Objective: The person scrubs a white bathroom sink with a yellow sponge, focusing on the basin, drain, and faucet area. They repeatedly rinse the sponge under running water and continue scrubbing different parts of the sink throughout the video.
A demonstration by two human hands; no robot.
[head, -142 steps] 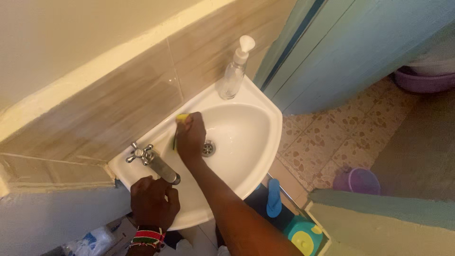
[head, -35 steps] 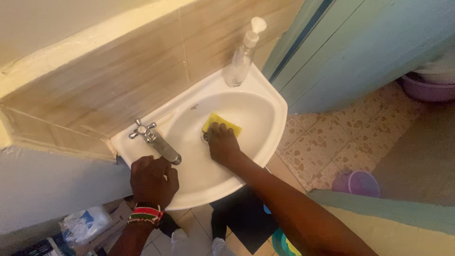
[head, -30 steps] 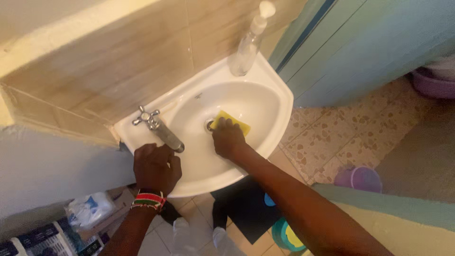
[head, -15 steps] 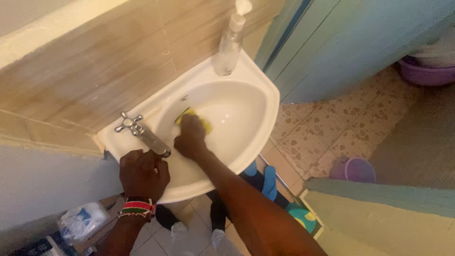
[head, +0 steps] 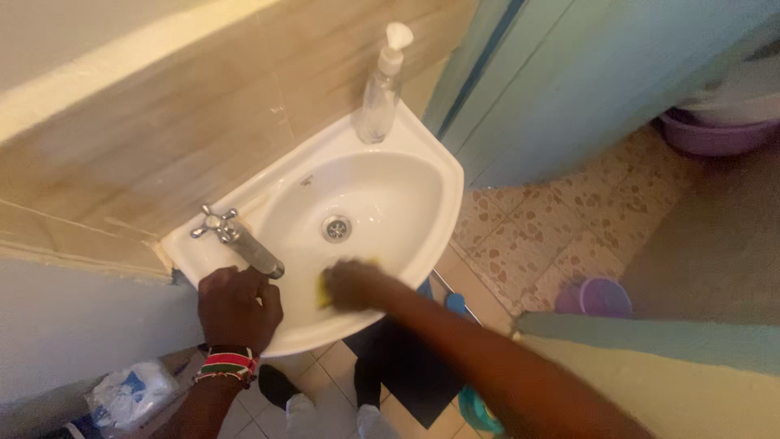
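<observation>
Our right hand (head: 357,284) is clamped on the yellow sponge (head: 325,289), pressing it to the sink's (head: 422,154) near wall. Our left hand (head: 238,307), beside it, grips the rim under the tap (head: 236,240). The basin beyond looks wiped; this near side seems unfinished.

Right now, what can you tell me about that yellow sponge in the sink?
The yellow sponge shows only as a small bright sliver, because the right hand covers most of it and is blurred. It looks soft and is pressed against the inner wall of the white sink, on the near side, below the metal drain. Its full shape cannot be made out.
</observation>
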